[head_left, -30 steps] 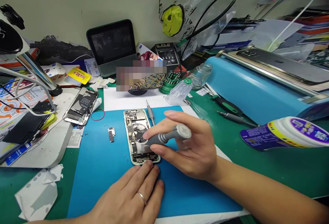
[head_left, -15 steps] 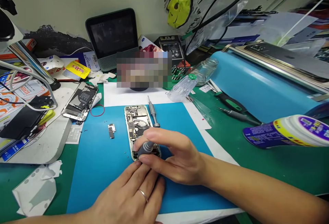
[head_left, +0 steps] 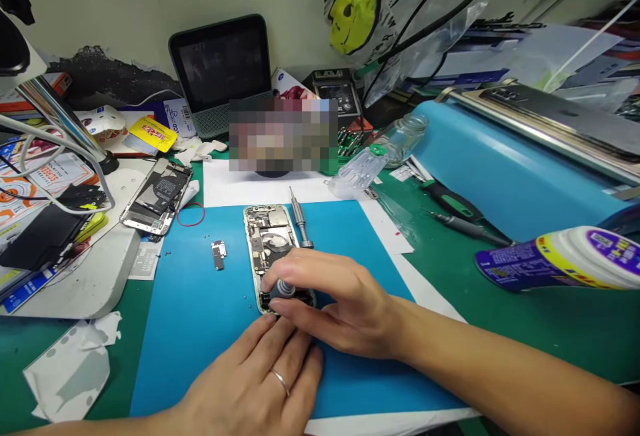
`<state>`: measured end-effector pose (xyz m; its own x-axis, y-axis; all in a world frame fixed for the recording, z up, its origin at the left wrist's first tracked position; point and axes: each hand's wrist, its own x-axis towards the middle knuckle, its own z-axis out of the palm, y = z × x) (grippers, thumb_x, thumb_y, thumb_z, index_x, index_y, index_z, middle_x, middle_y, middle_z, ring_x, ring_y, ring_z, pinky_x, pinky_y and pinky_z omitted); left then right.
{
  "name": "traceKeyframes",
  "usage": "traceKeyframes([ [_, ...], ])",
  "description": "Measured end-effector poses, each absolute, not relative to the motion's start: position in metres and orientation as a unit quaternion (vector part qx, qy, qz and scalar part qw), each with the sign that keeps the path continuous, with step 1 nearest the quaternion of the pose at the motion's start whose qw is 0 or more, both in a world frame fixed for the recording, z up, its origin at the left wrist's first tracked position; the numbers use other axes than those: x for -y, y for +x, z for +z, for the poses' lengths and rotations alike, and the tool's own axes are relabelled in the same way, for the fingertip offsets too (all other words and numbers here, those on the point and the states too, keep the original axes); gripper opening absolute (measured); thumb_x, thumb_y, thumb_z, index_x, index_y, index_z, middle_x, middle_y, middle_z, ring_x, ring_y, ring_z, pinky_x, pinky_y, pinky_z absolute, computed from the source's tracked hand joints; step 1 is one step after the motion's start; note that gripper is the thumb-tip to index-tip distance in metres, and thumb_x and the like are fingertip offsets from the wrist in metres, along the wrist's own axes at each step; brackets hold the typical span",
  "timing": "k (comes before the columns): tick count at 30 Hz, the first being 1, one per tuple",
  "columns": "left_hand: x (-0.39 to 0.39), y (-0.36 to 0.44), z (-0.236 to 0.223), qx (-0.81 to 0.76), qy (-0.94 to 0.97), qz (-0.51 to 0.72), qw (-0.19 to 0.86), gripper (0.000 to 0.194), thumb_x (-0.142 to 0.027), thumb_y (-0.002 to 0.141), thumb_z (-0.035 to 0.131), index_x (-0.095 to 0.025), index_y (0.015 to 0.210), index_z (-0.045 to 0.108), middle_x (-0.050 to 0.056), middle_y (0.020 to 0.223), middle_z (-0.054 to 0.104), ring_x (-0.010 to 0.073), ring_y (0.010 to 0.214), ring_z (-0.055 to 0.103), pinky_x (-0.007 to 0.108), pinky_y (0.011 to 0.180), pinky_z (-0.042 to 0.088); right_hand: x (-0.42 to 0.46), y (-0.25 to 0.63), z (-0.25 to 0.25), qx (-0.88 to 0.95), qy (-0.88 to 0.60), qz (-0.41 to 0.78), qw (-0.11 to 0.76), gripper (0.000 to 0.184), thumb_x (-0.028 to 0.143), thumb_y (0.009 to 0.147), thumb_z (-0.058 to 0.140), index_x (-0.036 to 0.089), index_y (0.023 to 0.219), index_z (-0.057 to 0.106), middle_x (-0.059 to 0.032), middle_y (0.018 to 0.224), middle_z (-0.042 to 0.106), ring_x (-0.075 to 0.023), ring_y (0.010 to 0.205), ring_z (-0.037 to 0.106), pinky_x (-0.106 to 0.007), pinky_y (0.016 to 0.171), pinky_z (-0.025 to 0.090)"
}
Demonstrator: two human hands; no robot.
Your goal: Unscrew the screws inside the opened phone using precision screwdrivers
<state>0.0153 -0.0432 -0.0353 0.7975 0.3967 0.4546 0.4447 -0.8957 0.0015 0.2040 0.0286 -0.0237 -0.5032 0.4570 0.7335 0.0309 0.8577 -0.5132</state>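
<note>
With the opened phone (head_left: 265,244) on the blue mat (head_left: 185,329), near the middle of its far edge, my right hand (head_left: 345,299) grips a grey screwdriver (head_left: 283,289) between thumb and fingers over the phone's near end, where my left hand (head_left: 255,369) rests its extended fingertips.

Slim silver-toned ring (head_left: 281,381) on left grip (head_left: 253,379); forearms (head_left: 480,349) bare.
</note>
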Motion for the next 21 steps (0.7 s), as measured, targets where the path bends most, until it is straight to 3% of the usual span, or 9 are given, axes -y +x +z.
traceKeyframes([
  [7, 0.042, 0.015, -0.034, 0.224, -0.945, -0.231, 0.05, 0.047, -0.039, 0.111, 0.03, -0.01, 0.121, 0.066, 0.008, 0.111, 0.077, 0.0251, 0.112, 0.066, 0.037, 0.109, 0.042, -0.029, 0.204, -0.024, 0.841, -0.148, 0.22, 0.471, 0.051, 0.006, 0.097, 0.057, 0.02, 0.143, 0.04, -0.0101, 0.108, 0.074, -0.0153, 0.083, 0.069, -0.031, 0.072, 0.063],
  [13, 0.043, 0.014, -0.04, 0.221, -0.943, -0.243, 0.054, 0.048, -0.039, 0.112, 0.03, -0.01, 0.122, 0.066, 0.009, 0.112, 0.075, 0.0252, 0.112, 0.066, 0.038, 0.11, 0.041, -0.027, 0.207, -0.017, 0.857, -0.148, 0.158, 0.467, 0.043, 0.012, 0.098, 0.06, 0.017, 0.138, 0.044, -0.0097, 0.099, 0.074, -0.0164, 0.083, 0.069, -0.031, 0.074, 0.062],
  [19, 0.044, 0.014, -0.05, 0.215, -0.94, -0.256, 0.062, 0.051, -0.044, 0.11, 0.033, -0.007, 0.126, 0.065, 0.014, 0.119, 0.071, 0.0281, 0.119, 0.062, 0.041, 0.113, 0.041, -0.023, 0.203, -0.01, 0.856, -0.151, 0.137, 0.476, 0.045, 0.001, 0.094, 0.048, 0.014, 0.137, 0.043, -0.0138, 0.111, 0.075, -0.0183, 0.113, 0.07, -0.039, 0.097, 0.06],
  [21, 0.044, 0.014, -0.051, 0.215, -0.938, -0.263, 0.062, 0.05, -0.044, 0.11, 0.035, -0.008, 0.124, 0.066, 0.013, 0.115, 0.071, 0.0274, 0.115, 0.063, 0.041, 0.113, 0.041, -0.023, 0.202, -0.009, 0.861, -0.138, 0.119, 0.475, 0.04, 0.003, 0.094, 0.049, 0.014, 0.133, 0.045, -0.0158, 0.114, 0.073, -0.0195, 0.114, 0.069, -0.04, 0.097, 0.06],
])
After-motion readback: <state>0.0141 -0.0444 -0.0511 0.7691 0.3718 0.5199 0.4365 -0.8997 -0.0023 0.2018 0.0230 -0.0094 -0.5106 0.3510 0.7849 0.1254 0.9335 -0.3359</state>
